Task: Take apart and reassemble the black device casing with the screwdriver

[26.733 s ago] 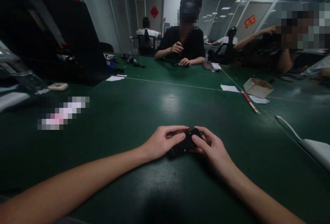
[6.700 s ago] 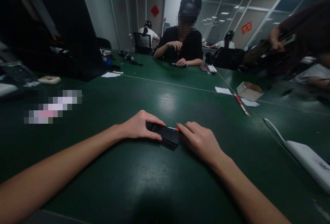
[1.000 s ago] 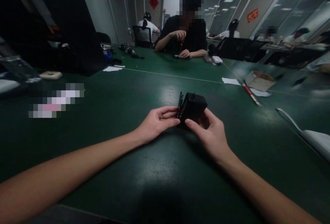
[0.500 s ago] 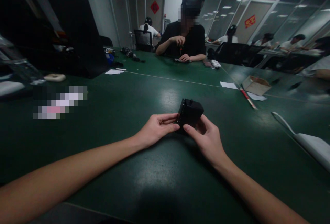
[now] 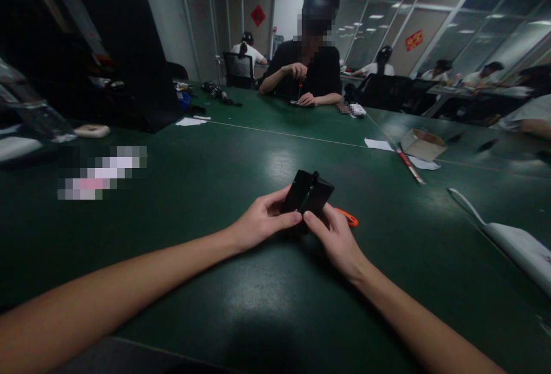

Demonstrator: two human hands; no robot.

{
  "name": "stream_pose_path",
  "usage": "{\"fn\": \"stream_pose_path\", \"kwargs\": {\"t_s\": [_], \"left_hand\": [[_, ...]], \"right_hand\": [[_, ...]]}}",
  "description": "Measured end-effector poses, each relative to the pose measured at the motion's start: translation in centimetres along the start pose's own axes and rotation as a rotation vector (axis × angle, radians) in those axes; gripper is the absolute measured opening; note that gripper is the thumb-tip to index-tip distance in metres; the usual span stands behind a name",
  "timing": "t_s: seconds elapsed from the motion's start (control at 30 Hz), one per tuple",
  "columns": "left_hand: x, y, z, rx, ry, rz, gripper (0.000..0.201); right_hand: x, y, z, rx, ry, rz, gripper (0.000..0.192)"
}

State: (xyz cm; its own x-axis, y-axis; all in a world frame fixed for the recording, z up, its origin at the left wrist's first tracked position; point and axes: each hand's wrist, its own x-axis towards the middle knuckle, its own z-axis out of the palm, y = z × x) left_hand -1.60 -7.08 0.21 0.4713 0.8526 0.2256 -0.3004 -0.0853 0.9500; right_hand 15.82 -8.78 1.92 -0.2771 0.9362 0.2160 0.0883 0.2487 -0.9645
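Both hands met over the near middle of the green table (image 5: pixel 181 236), and between them sat a small black box (image 5: pixel 307 195), raised a little off the tabletop and tipped so that one corner pointed up. The left hand (image 5: pixel 262 222) gripped it from the left side, thumb stretched along the lower front edge and the other fingers curled behind its near face. The right hand (image 5: pixel 333 236) gripped it from below and to the right, thumb pressed against the bottom front, just beside the left thumb. So the box stood above and slightly beyond both sets of knuckles, pinched between the two thumbs and the fingers behind. A seam ran down its upper face, as if two halves met there, though the dim light made the detail hard to read.

An orange tool (image 5: pixel 348 217) lay flat on the table just past the right hand, touching or nearly touching the far side of its fingers; which, I could not tell.

Farther off to the right lay a cardboard box (image 5: pixel 424 143) with a red-and-white pen (image 5: pixel 410 166) near it. Across the table a person in black (image 5: pixel 307 70) sat with both hands busy over something small.
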Motion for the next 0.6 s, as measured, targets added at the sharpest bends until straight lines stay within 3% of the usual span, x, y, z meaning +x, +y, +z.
{"fn": "stream_pose_path", "kwargs": {"t_s": [0.07, 0.2, 0.43, 0.6], "left_hand": [[-0.1, 0.2, 0.4, 0.067, -0.030, 0.024, 0.059], [-0.3, 0.1, 0.9, 0.128, 0.022, 0.047, 0.066], [-0.4, 0.0, -0.1, -0.013, -0.095, -0.065, 0.064], [-0.4, 0.0, 0.0, -0.042, -0.054, -0.111, 0.069]], "right_hand": [[0.0, 0.0, 0.1, -0.021, 0.043, -0.002, 0.044], [0.3, 0.3, 0.1, 0.048, 0.186, 0.068, 0.047], [0.6, 1.6, -0.5, 0.383, 0.180, 0.140, 0.043], [0.6, 1.5, -0.5, 0.497, 0.148, 0.146, 0.049]]}}
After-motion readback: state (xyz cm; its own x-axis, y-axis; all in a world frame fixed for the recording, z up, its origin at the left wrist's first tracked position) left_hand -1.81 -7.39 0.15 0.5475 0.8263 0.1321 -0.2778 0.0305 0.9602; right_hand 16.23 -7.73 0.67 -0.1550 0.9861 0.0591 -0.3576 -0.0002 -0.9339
